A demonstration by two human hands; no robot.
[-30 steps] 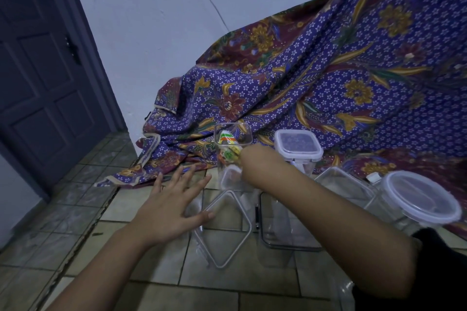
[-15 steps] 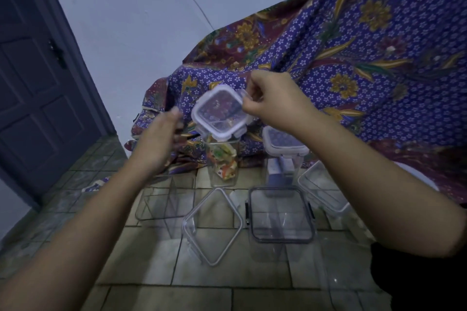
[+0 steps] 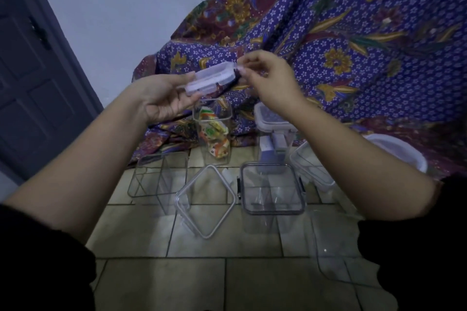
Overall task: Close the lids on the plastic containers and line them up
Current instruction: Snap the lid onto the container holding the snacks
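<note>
Lid (image 3: 211, 78) between left hand (image 3: 163, 99) and right hand (image 3: 268, 81)

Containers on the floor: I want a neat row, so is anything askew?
Yes. The clear container in the middle sits turned cornerwise to the tiles, while its dark-rimmed neighbour sits square. Nothing looks spilled or broken.

Clear lid (image 3: 211, 78) between left hand (image 3: 161, 98) and right hand (image 3: 270, 78) — above open containers (image 3: 273, 189).
</note>
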